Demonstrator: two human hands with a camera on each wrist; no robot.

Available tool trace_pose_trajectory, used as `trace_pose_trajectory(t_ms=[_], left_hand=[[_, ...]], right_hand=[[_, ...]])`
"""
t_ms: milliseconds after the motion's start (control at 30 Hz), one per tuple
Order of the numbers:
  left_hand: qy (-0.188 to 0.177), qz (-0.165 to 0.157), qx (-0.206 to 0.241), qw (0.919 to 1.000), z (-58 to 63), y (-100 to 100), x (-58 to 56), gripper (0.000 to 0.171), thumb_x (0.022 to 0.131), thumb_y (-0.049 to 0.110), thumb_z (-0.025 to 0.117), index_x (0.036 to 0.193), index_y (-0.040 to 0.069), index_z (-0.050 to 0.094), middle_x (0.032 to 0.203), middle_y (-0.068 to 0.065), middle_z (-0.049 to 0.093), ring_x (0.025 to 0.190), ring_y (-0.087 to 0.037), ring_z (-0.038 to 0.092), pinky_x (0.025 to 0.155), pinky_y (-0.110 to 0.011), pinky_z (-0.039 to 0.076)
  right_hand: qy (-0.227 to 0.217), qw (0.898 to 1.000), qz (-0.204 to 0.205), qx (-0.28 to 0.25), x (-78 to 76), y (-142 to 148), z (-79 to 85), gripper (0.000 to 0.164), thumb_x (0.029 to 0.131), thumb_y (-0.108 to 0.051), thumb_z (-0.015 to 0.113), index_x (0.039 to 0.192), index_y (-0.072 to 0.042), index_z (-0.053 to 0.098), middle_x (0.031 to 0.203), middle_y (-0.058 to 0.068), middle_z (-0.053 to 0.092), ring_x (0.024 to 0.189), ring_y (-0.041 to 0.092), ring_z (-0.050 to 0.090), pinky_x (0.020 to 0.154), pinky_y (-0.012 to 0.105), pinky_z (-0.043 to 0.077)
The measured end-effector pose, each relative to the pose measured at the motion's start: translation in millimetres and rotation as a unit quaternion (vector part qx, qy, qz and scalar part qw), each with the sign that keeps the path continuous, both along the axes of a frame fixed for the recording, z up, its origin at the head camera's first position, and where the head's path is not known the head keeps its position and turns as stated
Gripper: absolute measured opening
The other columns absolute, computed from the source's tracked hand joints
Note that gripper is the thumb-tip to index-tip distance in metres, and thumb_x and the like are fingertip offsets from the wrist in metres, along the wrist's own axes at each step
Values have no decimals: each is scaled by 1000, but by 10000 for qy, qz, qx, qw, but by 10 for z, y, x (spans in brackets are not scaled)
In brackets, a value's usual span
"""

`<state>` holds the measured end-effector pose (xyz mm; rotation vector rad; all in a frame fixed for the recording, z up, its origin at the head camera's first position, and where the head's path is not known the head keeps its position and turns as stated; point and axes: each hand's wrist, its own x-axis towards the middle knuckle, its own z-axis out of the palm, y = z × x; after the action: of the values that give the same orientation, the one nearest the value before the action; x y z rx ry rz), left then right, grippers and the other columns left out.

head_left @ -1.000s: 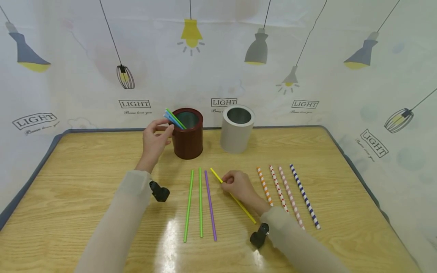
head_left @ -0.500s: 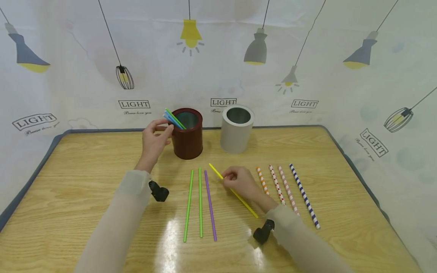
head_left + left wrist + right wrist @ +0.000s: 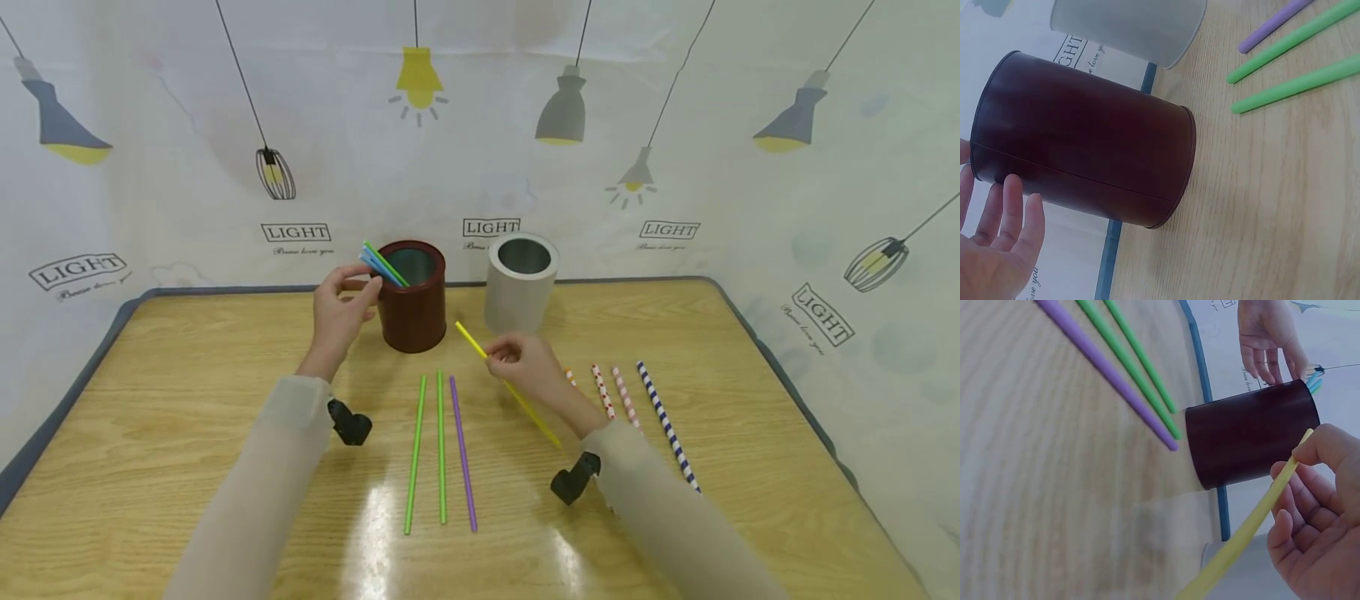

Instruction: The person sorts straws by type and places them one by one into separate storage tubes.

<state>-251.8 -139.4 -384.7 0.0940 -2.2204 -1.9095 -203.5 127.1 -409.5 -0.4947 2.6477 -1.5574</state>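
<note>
In the head view my left hand (image 3: pixel 339 312) holds the rim of a dark red canister (image 3: pixel 413 317) at its left side, thumb and index finger at the edge. Blue and green straws (image 3: pixel 384 265) lean inside it, over that rim. My right hand (image 3: pixel 527 367) pinches a yellow straw (image 3: pixel 471 340) between thumb and index finger, raised off the table and slanting, its far end near the canister. In the right wrist view the yellow straw (image 3: pixel 1235 544) crosses in front of the canister. Two green straws (image 3: pixel 441 450) and a purple straw (image 3: pixel 462 454) lie on the table between my arms.
A white canister (image 3: pixel 517 292) stands right of the dark red one. Several patterned paper straws (image 3: pixel 663 417) lie on the right, partly hidden by my right forearm. Behind the wooden table (image 3: pixel 187 350) hangs a lamp-printed backdrop (image 3: pixel 480 125).
My right hand has lifted the yellow straw and carried it forward, towards the canisters. My left hand has stayed at the dark red canister's rim.
</note>
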Motion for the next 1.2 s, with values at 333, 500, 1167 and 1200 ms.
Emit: trace_pose_trajectory(t_ms=[333,500,1167,1200], left_hand=[[-15,-32,-1,10000,3,0,11,40,86,30,64,118,7,56,94,-4,53,84,-29,61,67,-30,55],[-21,-47,17,10000,-1,-6,8,41,86,31,64,118,7,56,95,-5,53,82,-27,61,66,-29,55],[-51,-8,113,9999,2,-10,-10,40,85,29,66,117,7,58,93,-4,53,79,-24,63,65,-29,55],[-55,-13,113,9999,1,-9,-11,40,85,29,66,117,7,58,93,-4,53,79,-24,63,65,-29,55]], right_hand=[[481,9978,371,-261,-237,-187,294,11,79,0,62,88,5,66,75,10,62,64,15,55,56,21,45],[575,9975,368,-168,-320,-272,435,11,80,-1,62,89,5,65,75,10,62,64,16,55,56,21,44],[652,9957,-137,-648,-634,-555,879,14,84,-10,65,95,-1,67,77,7,64,64,16,58,55,23,48],[629,9953,-158,-723,-651,-563,896,15,84,-10,65,95,-1,67,76,6,63,64,16,58,55,24,47]])
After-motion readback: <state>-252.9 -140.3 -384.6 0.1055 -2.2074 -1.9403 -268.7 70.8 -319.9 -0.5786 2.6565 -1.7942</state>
